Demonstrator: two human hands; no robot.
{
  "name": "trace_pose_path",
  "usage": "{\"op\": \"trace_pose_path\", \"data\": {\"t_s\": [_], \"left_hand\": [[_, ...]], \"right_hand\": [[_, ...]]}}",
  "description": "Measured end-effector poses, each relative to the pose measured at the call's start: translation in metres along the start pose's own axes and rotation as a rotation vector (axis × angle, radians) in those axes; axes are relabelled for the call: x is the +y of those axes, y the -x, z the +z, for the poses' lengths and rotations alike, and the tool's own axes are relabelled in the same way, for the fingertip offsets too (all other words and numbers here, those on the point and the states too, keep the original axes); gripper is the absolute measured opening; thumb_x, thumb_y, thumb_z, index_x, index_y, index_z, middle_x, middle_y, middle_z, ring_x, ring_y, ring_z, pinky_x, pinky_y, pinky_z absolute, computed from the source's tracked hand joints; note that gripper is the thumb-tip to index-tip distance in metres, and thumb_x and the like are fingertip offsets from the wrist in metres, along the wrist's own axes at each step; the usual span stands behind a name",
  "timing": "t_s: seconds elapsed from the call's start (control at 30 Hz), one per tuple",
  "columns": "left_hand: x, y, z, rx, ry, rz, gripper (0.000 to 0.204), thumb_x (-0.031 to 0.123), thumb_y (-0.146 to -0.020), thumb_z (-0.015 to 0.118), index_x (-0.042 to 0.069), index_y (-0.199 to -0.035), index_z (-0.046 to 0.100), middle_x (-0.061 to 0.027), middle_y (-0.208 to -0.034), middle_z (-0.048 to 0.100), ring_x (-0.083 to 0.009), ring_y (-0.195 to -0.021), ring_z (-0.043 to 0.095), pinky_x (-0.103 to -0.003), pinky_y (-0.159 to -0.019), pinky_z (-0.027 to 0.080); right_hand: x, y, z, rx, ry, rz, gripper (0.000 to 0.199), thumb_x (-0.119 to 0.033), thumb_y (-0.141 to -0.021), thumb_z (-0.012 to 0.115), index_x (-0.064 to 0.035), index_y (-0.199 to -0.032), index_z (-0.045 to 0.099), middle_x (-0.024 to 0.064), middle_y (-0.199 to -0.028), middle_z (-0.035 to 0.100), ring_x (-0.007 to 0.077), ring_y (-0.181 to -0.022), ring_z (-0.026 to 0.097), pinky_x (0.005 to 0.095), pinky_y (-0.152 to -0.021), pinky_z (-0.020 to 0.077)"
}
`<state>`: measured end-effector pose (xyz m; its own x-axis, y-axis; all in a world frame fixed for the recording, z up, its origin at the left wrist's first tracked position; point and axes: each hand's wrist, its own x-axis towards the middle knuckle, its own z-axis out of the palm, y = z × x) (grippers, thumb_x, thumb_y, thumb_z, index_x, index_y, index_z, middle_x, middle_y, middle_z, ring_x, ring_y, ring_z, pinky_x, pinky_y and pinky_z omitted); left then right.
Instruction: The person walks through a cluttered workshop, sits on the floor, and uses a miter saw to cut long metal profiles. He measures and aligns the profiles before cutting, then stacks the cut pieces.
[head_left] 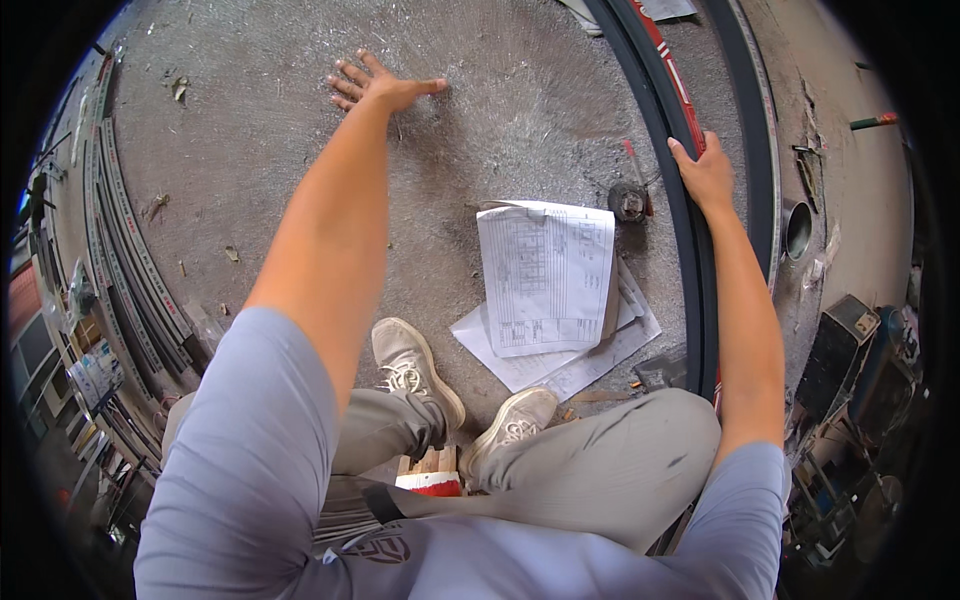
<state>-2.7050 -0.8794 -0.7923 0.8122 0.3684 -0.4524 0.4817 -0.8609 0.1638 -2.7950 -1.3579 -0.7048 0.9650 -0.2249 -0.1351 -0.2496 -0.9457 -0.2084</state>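
My left hand (385,88) is stretched out at the upper left over the grey floor, fingers spread, holding nothing. Whether it touches the floor I cannot tell. On the right, a long dark profile bar (655,110) with a red printed strip along it runs from the top edge down past my knee. My right hand (706,172) grips this bar, thumb on its left side and fingers over the red strip. Printed sheets (546,275) lie in a loose pile between my shoes and the bar. Just above them is a dark round tape measure (628,202).
A second dark bar (752,130) curves along the right. Beyond it are a metal tube (796,230) and a black case (838,345). Several long strips (125,230) lie at the left. My shoes (410,365) stand near a small wooden piece with a red-and-white face (432,482).
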Motion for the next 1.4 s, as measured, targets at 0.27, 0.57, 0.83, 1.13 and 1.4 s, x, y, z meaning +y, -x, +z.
{"op": "trace_pose_path", "data": {"t_s": [0.27, 0.57, 0.83, 1.13, 1.4], "left_hand": [[-0.004, 0.002, -0.002, -0.073, 0.081, -0.005, 0.165, 0.084, -0.055, 0.083, 0.010, -0.163, -0.019, -0.0313, -0.166, -0.023, -0.0516, -0.150, -0.029, -0.069, -0.120, -0.010], [0.012, 0.010, -0.019, -0.185, 0.119, -0.100, 0.164, 0.077, -0.059, 0.086, 0.012, -0.161, -0.024, -0.0278, -0.164, -0.031, -0.0493, -0.148, -0.036, -0.065, -0.119, -0.016], [0.014, 0.013, -0.029, -0.274, 0.131, -0.114, 0.162, 0.075, -0.062, 0.085, 0.011, -0.160, -0.027, -0.0275, -0.162, -0.037, -0.0485, -0.144, -0.042, -0.064, -0.119, -0.018], [0.015, 0.018, -0.034, -0.280, 0.130, -0.124, 0.166, 0.078, -0.056, 0.086, 0.010, -0.161, -0.024, -0.0284, -0.163, -0.034, -0.0494, -0.146, -0.040, -0.066, -0.119, -0.015], [0.018, 0.019, -0.039, -0.286, 0.129, -0.148, 0.166, 0.073, -0.056, 0.089, 0.009, -0.161, -0.022, -0.0286, -0.163, -0.034, -0.0493, -0.147, -0.038, -0.065, -0.119, -0.014]], "right_hand": [[-0.018, 0.044, -0.016, 0.005, -0.052, -0.071, 0.053, -0.053, -0.087, 0.076, -0.0051, -0.105, 0.065, 0.0239, -0.089, 0.072, 0.0462, -0.087, 0.070, 0.0523, -0.078, 0.0543], [-0.048, 0.064, 0.000, -0.043, -0.010, -0.162, 0.050, -0.050, -0.083, 0.078, -0.0057, -0.097, 0.061, 0.0230, -0.073, 0.069, 0.0462, -0.069, 0.069, 0.0551, -0.065, 0.0551], [-0.052, -0.033, -0.017, -0.167, -0.248, -0.123, 0.055, -0.054, -0.085, 0.079, 0.0000, -0.088, 0.069, 0.0203, -0.080, 0.073, 0.0381, -0.077, 0.073, 0.0449, -0.072, 0.0562], [-0.150, -0.315, 0.063, 0.226, -0.362, 0.526, 0.082, -0.051, -0.075, 0.084, 0.0103, -0.125, 0.062, 0.0292, -0.129, 0.067, 0.0405, -0.122, 0.065, 0.0441, -0.102, 0.0516], [-0.171, -0.368, 0.090, 0.249, -0.902, 0.668, 0.068, -0.015, -0.077, 0.088, 0.0176, -0.128, 0.057, 0.0270, -0.134, 0.064, 0.0325, -0.123, 0.064, 0.0401, -0.105, 0.0489]]}}
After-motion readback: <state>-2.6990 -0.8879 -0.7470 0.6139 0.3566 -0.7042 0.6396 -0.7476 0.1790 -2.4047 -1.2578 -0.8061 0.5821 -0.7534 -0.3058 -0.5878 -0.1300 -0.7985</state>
